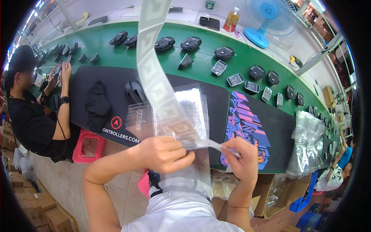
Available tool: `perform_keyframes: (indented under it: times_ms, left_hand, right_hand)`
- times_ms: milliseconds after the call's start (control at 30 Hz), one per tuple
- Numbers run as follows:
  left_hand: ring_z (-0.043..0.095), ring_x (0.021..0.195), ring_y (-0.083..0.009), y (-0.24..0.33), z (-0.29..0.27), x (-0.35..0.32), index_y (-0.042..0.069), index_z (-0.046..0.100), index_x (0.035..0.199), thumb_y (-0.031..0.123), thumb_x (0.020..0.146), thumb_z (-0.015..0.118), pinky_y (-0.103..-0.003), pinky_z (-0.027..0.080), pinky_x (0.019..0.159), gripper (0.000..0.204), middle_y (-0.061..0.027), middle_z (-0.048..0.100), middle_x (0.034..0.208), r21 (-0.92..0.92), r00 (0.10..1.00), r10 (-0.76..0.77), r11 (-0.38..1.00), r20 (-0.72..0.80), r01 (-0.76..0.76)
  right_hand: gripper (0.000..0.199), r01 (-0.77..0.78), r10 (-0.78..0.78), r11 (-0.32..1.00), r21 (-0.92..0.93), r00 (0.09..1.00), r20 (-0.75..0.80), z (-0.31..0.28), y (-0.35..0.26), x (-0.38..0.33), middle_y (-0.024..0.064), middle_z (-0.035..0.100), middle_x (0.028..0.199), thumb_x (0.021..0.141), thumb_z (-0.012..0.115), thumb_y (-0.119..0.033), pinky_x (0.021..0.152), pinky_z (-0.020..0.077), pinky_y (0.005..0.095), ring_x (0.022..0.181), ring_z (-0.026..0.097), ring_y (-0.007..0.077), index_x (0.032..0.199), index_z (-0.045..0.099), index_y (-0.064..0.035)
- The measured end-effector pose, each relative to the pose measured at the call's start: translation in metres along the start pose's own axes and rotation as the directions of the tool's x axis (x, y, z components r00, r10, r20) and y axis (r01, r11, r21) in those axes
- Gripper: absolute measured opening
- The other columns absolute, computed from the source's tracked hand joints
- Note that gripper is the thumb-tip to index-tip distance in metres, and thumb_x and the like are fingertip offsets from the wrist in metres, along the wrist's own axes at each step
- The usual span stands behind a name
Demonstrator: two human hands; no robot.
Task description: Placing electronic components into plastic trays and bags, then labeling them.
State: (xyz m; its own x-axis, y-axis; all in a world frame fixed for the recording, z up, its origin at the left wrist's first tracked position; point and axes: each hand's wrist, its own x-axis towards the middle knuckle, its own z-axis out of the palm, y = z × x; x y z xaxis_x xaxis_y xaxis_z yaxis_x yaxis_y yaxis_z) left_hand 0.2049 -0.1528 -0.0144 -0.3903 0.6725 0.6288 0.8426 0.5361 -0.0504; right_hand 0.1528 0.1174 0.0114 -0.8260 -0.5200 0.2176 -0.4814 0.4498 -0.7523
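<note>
A long translucent strip of square labels (151, 69) runs down from the top edge to my hands. My left hand (166, 154) is closed in a fist-like pinch by its lower part; what lies between the fingers is hidden. My right hand (242, 156) pinches the narrow, whitish, twisted end of the strip, drawn out to the right. Under the strip are stacked clear plastic blister trays (197, 101), overhanging the mat's near edge in front of my body. A black computer mouse (134, 92) sits left of the strip, partly covered by it.
A black cloth (98, 102) lies on the black mat (214, 102); a patterned purple panel (247, 127) and clear bags (307, 143) are to the right. Black rounded devices (191, 43) line the green belt (170, 63). A blue fan (266, 19) stands behind. A co-worker (38, 108) sits left.
</note>
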Motion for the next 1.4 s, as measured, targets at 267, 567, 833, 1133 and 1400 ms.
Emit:
perform_keyframes:
  times_ms: [267,567,833,1133,1400]
  left_hand:
    - [0.051,0.054,-0.0157,-0.020,0.012,0.001,0.008,0.068,0.089,0.009,0.069,0.067,-0.030,0.042,0.048,0.020,0.0016,0.047,0.060,-0.149,0.989,-0.150,0.978,-0.002,0.148]
    - [0.056,0.048,-0.0102,-0.072,-0.001,0.023,0.006,0.066,0.104,0.011,0.091,0.062,-0.027,0.043,0.046,0.015,-0.0048,0.060,0.058,-0.579,0.645,-0.513,0.310,0.566,0.754]
    - [0.050,0.040,-0.0091,-0.069,0.034,-0.007,0.002,0.064,0.100,0.008,0.086,0.064,-0.026,0.039,0.043,0.016,-0.0036,0.055,0.050,-0.581,0.734,-0.622,0.501,0.274,0.642]
    - [0.045,0.131,-0.0415,-0.076,0.049,-0.007,0.004,0.041,0.144,0.033,0.092,0.059,-0.047,0.035,0.108,0.062,-0.0234,0.047,0.143,-0.198,0.780,-0.610,0.755,0.140,0.625]
    - [0.049,0.129,-0.0388,-0.085,0.038,0.005,0.007,0.044,0.143,0.040,0.096,0.055,-0.049,0.037,0.105,0.059,-0.0219,0.049,0.142,-0.208,0.736,-0.614,0.710,0.284,0.673]
  right_hand:
    - [0.007,-0.083,0.127,0.988,0.128,0.910,-0.394,-0.033,0.017,-0.006,0.0071,0.070,0.078,0.091,0.063,-0.001,0.054,0.0394,0.0219,0.060,0.056,0.0082,0.093,0.068,0.0035]
    - [0.026,-0.107,0.154,0.852,0.512,0.987,-0.051,0.004,0.060,0.016,0.0126,0.072,0.096,0.093,0.057,-0.001,0.070,0.0437,0.0213,0.083,0.060,0.0085,0.119,0.057,0.0031]
    - [0.048,0.005,0.063,0.977,0.213,0.949,-0.309,0.059,0.050,0.042,0.0153,0.069,0.116,0.092,0.047,0.009,0.061,0.0527,0.0302,0.071,0.069,0.0187,0.137,0.041,-0.0044]
    - [0.020,0.054,0.001,0.957,0.287,0.982,-0.189,0.081,0.052,0.038,0.0151,0.066,0.118,0.092,0.054,-0.001,0.079,0.0528,0.0307,0.099,0.068,0.0240,0.109,0.063,0.0033]
    - [0.063,0.029,0.047,0.955,0.297,0.968,-0.247,0.113,0.023,0.026,0.0202,0.060,0.127,0.080,0.078,-0.028,0.102,0.0438,0.0390,0.120,0.058,0.0324,0.129,0.054,0.0044]
